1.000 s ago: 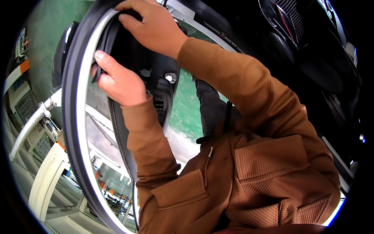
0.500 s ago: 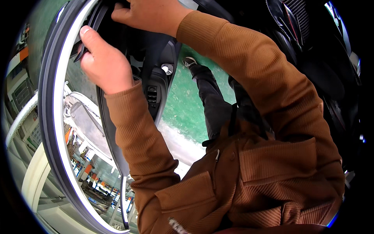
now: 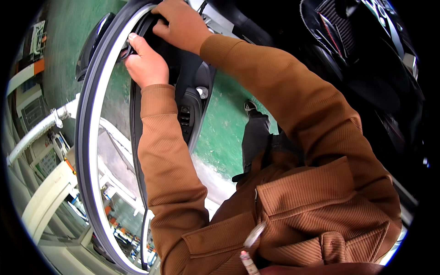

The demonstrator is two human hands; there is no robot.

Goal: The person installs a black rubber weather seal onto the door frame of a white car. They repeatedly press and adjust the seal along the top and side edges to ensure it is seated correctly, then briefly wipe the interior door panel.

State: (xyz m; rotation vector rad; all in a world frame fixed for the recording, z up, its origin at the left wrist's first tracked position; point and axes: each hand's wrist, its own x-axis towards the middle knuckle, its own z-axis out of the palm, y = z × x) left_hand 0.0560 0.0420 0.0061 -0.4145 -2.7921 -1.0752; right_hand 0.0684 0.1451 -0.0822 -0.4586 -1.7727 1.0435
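The window frame of a car door, with a white inner edge (image 3: pixel 95 137) and black rubber seal (image 3: pixel 83 119) around it, curves down the left side. My left hand (image 3: pixel 150 66) is closed at its upper front part, thumb against the white edge, pinching a short black strip (image 3: pixel 124 56). Just beyond it, my right hand (image 3: pixel 187 28) reaches the front upper corner, fingers curled at the dark trim. Its fingertips are partly hidden, and what they grip is not clear. Below my hands lies the door's inner panel with window switches (image 3: pixel 185 118).
A black side mirror (image 3: pixel 94 48) sticks out beyond the frame. White railing (image 3: pixel 43 130) stands at the left. Green floor (image 3: pixel 222 123) shows between the door and my legs, and dark car interior (image 3: pixel 362 105) fills the right. A thin pale stick (image 3: pixel 247 262) with a reddish tip shows low down.
The view has shifted, so the door frame and mirror appear farther right. My right hand has come closer to my left hand. My left hand keeps its pinch on the black strip.
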